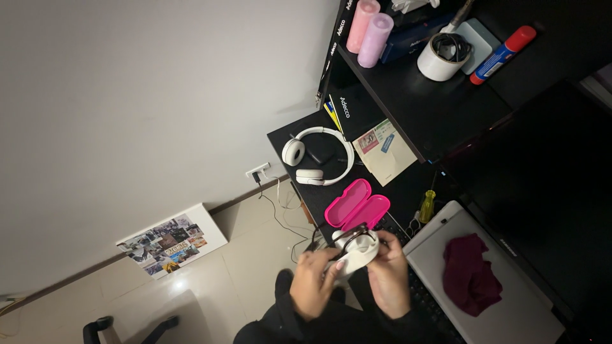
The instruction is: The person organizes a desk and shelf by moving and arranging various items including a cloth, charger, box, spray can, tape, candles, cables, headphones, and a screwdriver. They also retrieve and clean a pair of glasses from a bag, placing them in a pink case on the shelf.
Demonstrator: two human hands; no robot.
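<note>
Both hands are raised together just near of the worktop (408,191) edge, working on one item. The left hand (313,280) has its fingers (331,262) closed on a pair of dark-framed glasses (347,239), pinching at the frame's left end. The right hand (390,274) has its fingers curled around a white cloth (357,253) bunched against a lens. The glasses sit between the two hands, just near of an open pink glasses case (357,205) lying on the worktop.

Handling assessment: the glasses appear light, with a stiff, thin frame and hinged arms, so likely fragile if twisted. Lenses would mark easily; the sound hold is at the rim or bridge, not on the lens face. The cloth is soft and limp and offers no support of its own.

Surroundings: white headphones (317,156) lie farther along the worktop, a yellow-handled screwdriver (427,205) to the right of the case, and a dark red cloth (470,272) rests on a closed grey laptop (510,306). Above, a black shelf (414,89) carries two pink and lilac cylinders (368,28), a roll of white tape (441,58) and a glue stick (503,54).
</note>
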